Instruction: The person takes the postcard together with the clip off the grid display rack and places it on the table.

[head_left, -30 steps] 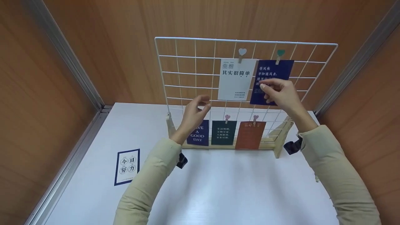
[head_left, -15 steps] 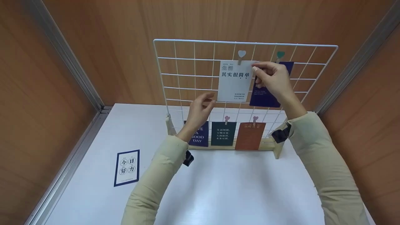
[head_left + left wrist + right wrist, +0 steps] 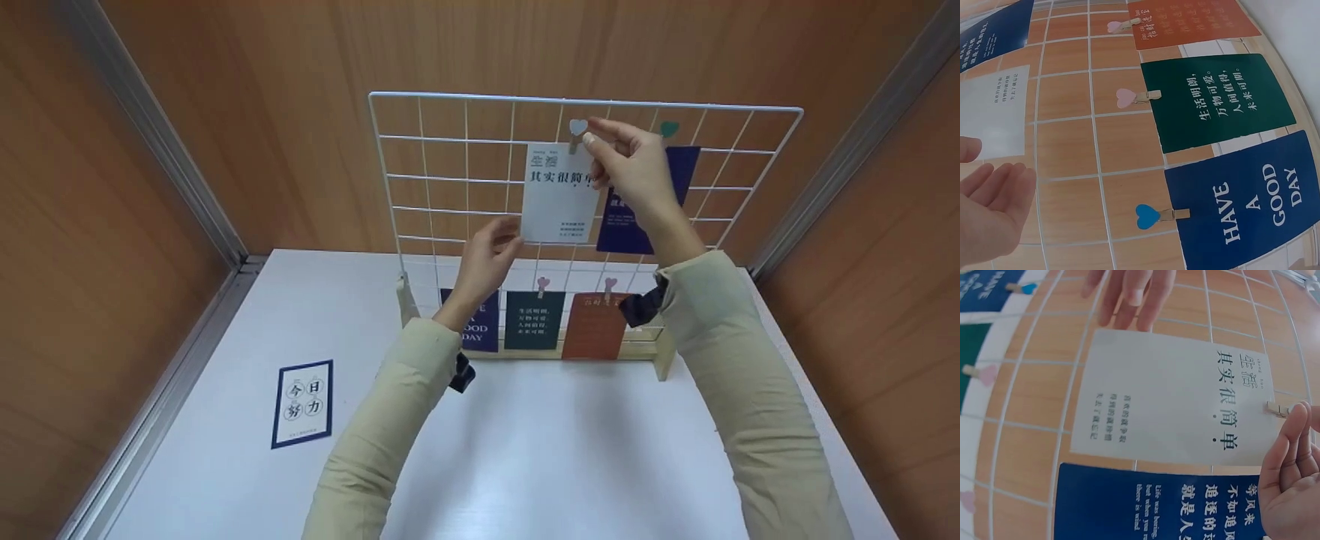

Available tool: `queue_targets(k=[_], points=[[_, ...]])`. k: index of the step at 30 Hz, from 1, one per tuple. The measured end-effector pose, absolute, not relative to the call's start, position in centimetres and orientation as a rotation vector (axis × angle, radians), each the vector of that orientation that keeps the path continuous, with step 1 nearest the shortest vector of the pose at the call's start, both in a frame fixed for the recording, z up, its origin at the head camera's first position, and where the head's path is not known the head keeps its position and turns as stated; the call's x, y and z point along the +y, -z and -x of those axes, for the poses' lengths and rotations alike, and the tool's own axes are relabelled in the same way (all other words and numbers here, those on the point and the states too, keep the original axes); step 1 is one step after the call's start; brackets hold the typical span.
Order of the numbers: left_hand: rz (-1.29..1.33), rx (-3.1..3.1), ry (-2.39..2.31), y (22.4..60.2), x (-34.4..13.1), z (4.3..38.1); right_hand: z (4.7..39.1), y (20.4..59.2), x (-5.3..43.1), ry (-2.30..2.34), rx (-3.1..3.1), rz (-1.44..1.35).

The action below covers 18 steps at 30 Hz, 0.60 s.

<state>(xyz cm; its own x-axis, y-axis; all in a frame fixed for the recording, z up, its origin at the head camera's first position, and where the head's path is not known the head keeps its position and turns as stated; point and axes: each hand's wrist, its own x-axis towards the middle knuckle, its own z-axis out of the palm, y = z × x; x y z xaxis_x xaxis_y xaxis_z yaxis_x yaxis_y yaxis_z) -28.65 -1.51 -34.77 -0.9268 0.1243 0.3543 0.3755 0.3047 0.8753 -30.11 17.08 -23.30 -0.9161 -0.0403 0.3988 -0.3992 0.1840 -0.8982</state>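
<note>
A white card (image 3: 559,195) with dark characters hangs high on a white wire grid, under a small wooden clip with a pale heart (image 3: 578,127). My right hand (image 3: 637,165) is at that clip, thumb and forefinger a little apart beside the heart; whether they touch it I cannot tell. By the card's lower left edge is my left hand (image 3: 484,259), its fingers loosely bent. In the left wrist view its thumb (image 3: 970,149) overlaps the card; contact is unclear. A dark blue card (image 3: 688,176) under a green heart clip (image 3: 669,129) hangs partly behind my right hand.
Along the grid's lower part hang a blue card (image 3: 1241,208), a green card (image 3: 534,321) and an orange card (image 3: 592,326), each with a heart clip. The grid stands in a wooden base (image 3: 664,356). A blue-bordered card (image 3: 302,405) lies on the white table at left.
My right hand has moved left and up, from before the dark blue card to the white card's clip. My left hand has shifted slightly right and up, toward the white card.
</note>
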Motion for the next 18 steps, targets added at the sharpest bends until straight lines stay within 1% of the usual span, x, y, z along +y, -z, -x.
queue_targets(k=[12,18], points=[[0.451,-2.31,1.755,35.0,-0.5,29.4,30.9,23.1,15.6,-2.074,-2.062,-0.273],[0.425,-2.314,1.719,35.1,-0.2,29.4,31.0,22.9,15.3,-2.103,-2.042,-0.187]])
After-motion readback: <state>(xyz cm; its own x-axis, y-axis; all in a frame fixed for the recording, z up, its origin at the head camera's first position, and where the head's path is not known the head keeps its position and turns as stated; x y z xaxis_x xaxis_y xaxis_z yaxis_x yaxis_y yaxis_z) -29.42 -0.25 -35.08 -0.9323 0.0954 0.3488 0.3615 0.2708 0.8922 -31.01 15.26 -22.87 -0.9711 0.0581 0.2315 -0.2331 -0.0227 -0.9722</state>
